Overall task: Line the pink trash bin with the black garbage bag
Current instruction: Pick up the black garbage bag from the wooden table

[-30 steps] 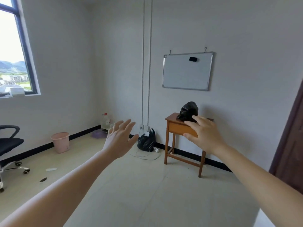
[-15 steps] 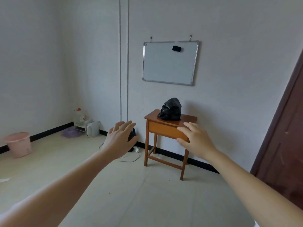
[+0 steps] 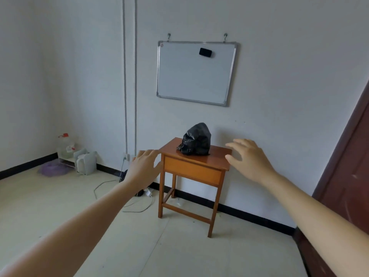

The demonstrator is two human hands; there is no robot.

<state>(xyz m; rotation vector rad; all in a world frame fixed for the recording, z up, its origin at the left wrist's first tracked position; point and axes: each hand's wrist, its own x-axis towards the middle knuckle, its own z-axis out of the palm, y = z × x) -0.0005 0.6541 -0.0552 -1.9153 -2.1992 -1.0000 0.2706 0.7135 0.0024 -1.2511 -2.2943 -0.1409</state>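
Both hands, left hand (image 3: 144, 167) and right hand (image 3: 247, 158), spread wide and empty toward crumpled black plastic garbage bag (image 3: 196, 139) on brown wooden tabletop (image 3: 217, 156); careless snatch could tear it

Walls (image 3: 279, 76) white, with black skirting along the base. Floor (image 3: 179, 252) pale tile. A whiteboard (image 3: 196, 73) hangs from two hooks on the far wall; a small wooden table (image 3: 194, 169) stands below, against that wall. Dark wooden door (image 3: 347, 176) at right. Two conduits (image 3: 129, 76) run down the wall near the corner. Loose cables (image 3: 137, 206) lie on the floor.
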